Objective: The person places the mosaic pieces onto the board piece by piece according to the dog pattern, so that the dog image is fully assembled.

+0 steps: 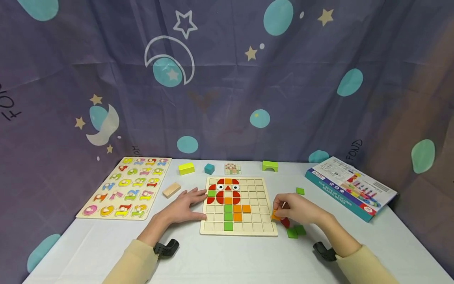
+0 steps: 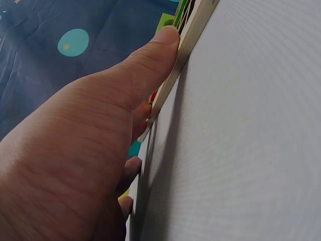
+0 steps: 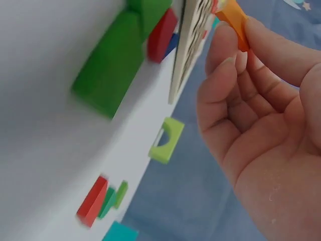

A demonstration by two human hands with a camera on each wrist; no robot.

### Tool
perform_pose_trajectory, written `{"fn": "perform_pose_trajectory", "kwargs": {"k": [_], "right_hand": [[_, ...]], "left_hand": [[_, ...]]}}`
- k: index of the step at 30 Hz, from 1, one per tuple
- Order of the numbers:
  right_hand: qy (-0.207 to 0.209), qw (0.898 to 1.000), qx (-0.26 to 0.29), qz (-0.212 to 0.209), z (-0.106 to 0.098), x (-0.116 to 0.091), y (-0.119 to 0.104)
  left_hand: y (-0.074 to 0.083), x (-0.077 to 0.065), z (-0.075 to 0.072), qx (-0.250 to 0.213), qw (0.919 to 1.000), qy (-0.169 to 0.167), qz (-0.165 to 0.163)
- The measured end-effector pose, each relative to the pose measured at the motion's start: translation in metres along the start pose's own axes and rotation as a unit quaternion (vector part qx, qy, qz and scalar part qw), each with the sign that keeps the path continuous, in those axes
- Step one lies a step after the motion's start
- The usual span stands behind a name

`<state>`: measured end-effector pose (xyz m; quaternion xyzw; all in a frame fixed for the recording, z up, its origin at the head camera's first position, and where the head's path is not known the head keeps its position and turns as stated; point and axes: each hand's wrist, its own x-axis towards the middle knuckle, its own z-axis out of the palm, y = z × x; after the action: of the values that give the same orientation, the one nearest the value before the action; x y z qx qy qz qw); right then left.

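A wooden grid board [image 1: 253, 228] lies mid-table, partly covered with a pattern of red, orange and green tiles, two of them eye tiles [image 1: 220, 187]. Along its left edge rests my left hand [image 1: 181, 207]; in the left wrist view the thumb [image 2: 150, 63] touches the rim. Just off the right edge, my right hand [image 1: 296, 207] pinches an orange square tile [image 3: 234, 22] between thumb and fingers. Beneath that hand lies a red tile [image 1: 285, 223], with two green square tiles [image 1: 292, 233] close by. Another green tile [image 1: 300, 191] is beyond it.
At the left lies a number puzzle board [image 1: 86, 211]. A plain wooden block [image 1: 172, 190], yellow block [image 1: 186, 169], teal block [image 1: 209, 169], small pattern card [image 1: 232, 169] and green arch block [image 1: 270, 166] stand toward the back. A flat game box [image 1: 351, 187] sits at right.
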<state>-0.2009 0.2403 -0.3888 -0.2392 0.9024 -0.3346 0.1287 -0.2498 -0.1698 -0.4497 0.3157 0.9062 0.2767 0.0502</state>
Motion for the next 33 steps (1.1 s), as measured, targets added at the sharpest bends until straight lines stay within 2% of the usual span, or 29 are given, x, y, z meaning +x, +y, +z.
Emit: {"fn": "perform_pose_trajectory", "kwargs": {"k": [8, 18, 33], "right_hand": [[0.011, 1.000, -0.020, -0.021, 0.011, 0.022, -0.014], [0.000, 0.999, -0.029, -0.039, 0.026, 0.049, -0.029], [-0.028, 0.996, -0.052, -0.068, 0.040, 0.060, -0.032]], "left_hand": [[0.000, 0.000, 0.001, -0.002, 1.0000, -0.001, 0.000], [-0.001, 0.001, 0.001, -0.007, 1.0000, 0.001, 0.003], [-0.001, 0.001, 0.001, -0.008, 0.9999, 0.002, 0.008]]}}
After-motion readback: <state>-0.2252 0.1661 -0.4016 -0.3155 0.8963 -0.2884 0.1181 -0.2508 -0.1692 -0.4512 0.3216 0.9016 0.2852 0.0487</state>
